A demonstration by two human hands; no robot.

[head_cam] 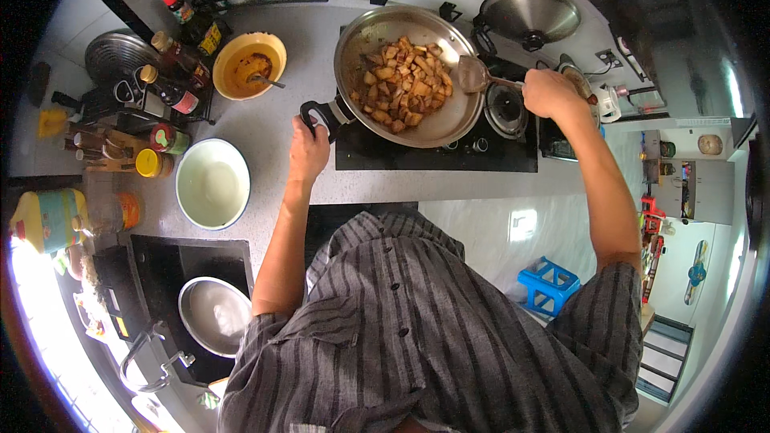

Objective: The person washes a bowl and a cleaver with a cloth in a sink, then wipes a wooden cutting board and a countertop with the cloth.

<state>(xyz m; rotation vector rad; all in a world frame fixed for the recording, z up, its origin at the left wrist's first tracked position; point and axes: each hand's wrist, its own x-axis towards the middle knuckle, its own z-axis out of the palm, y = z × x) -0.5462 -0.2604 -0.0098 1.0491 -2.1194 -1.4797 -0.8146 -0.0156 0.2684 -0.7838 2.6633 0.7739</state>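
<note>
My left hand (310, 150) grips the black handle (319, 117) of a large stainless steel wok (361, 66) over the black cooktop (385, 159). Inside lie many browned chunks of food (409, 81), perhaps diced meat, heaped toward the wok's left and middle. My right hand (553, 93) holds a metal spatula (473, 74) by its handle, the blade at the wok's right inner wall beside the chunks. To the left on the counter stands a yellow bowl (249, 66) with brownish liquid and a spoon in it.
A white enamel basin (212, 183) stands left of my arm, near the black sink (150, 252) with a metal bowl (215, 316). Sauce bottles (171, 90) crowd the far left. A wok lid (529, 12) leans against the wall; a glass lid (505, 111) lies right of the wok.
</note>
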